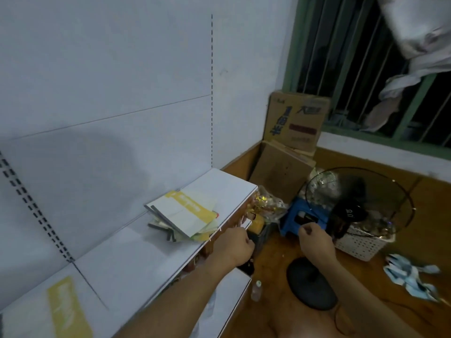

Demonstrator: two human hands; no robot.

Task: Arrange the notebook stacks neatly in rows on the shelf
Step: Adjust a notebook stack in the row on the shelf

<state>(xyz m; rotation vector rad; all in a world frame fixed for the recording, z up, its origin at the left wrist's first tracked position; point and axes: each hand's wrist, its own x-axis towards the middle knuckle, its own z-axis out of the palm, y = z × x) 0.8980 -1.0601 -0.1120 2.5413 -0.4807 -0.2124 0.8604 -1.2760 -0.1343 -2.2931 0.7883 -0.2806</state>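
Dim bluish light, soft blur (wide-angle bending at edges), broad wall shadow

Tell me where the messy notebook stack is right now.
The notebook stack lies fanned out on the white shelf, near its front edge and toward its right end, just up-left of the left hand.
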